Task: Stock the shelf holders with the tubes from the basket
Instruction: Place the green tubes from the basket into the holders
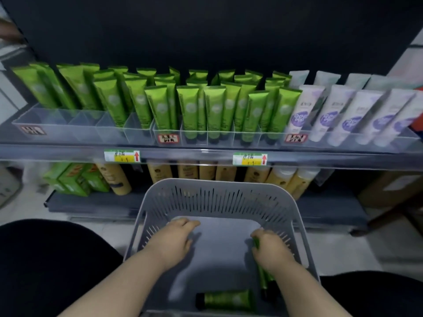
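A grey slotted basket point(219, 193) sits in front of me, below the shelf. Both hands reach into it. My right hand point(272, 252) is closed on a green tube point(263, 276) with a black cap, along the basket's right wall. My left hand point(177, 239) hovers over the basket floor, fingers loosely curled, holding nothing. Another green tube point(225, 299) lies flat at the near edge. On the shelf, clear plastic holders point(68, 124) stand in a row; the left front cells are bare, the rest hold upright green tubes point(190, 108).
White and purple tubes point(325, 115) fill the holders at the right. Price labels point(121, 156) sit on the clear shelf rail. The lower shelf holds yellow bottles point(160, 172) and green boxes point(73, 179). My dark-clothed knees flank the basket.
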A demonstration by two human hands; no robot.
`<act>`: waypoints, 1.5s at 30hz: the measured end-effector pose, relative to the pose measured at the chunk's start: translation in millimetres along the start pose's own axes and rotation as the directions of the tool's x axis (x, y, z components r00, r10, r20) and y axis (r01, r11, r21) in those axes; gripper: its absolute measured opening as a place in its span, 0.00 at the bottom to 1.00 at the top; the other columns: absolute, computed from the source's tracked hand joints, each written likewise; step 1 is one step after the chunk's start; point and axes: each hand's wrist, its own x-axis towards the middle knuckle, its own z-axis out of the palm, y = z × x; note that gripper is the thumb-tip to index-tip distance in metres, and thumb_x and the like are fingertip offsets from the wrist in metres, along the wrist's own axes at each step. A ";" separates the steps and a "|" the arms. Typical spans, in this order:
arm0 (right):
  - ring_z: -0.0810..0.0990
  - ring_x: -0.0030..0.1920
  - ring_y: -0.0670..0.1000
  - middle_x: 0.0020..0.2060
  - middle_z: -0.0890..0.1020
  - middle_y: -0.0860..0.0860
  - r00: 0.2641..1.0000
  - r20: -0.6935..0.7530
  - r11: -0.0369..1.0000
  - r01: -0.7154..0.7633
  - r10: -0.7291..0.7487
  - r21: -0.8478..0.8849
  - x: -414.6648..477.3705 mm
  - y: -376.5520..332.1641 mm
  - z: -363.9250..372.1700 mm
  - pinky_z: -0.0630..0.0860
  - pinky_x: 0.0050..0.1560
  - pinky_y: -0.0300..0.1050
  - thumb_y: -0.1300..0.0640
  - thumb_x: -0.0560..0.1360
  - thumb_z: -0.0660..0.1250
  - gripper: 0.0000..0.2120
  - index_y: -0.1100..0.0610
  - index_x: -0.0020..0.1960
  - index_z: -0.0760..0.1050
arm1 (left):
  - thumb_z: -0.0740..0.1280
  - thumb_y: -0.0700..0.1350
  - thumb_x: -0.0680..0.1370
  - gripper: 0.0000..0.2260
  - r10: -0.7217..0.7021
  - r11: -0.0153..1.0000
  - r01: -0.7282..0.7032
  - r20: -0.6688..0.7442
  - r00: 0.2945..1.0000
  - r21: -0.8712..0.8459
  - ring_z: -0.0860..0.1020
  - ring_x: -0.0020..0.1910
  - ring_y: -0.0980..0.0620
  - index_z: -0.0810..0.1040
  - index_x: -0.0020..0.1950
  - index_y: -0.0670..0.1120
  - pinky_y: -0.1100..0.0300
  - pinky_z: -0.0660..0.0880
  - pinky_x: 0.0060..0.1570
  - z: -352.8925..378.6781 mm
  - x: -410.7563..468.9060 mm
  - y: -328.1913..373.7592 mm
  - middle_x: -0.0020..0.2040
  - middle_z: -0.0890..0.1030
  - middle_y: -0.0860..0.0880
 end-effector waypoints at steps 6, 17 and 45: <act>0.74 0.59 0.58 0.58 0.76 0.59 0.996 0.061 0.998 -0.060 0.061 -0.016 21.6 6.4 18.7 0.72 0.57 0.47 0.58 0.77 0.59 0.12 0.59 0.59 0.71 | 0.59 0.45 0.78 0.22 -0.025 0.999 0.015 0.213 0.977 0.052 0.68 0.67 0.46 0.62 0.72 0.54 0.54 0.68 0.63 38.7 13.5 6.1 0.68 0.67 0.49; 0.70 0.66 0.58 0.66 0.70 0.59 0.963 0.129 0.971 -0.235 0.238 -0.040 56.3 21.2 41.5 0.68 0.62 0.45 0.61 0.79 0.57 0.18 0.62 0.68 0.66 | 0.63 0.55 0.77 0.20 -0.017 1.000 0.026 0.581 0.814 -0.006 0.73 0.61 0.46 0.72 0.65 0.46 0.56 0.70 0.62 99.9 19.6 11.0 0.65 0.73 0.46; 0.78 0.46 0.59 0.45 0.80 0.57 0.998 -0.023 0.915 -0.049 0.064 0.400 41.5 -5.1 33.3 0.75 0.45 0.47 0.57 0.75 0.62 0.09 0.55 0.54 0.69 | 0.62 0.46 0.79 0.11 -0.206 0.881 0.405 0.572 0.794 -0.244 0.78 0.44 0.47 0.73 0.59 0.45 0.58 0.77 0.41 56.9 34.3 -5.5 0.50 0.78 0.43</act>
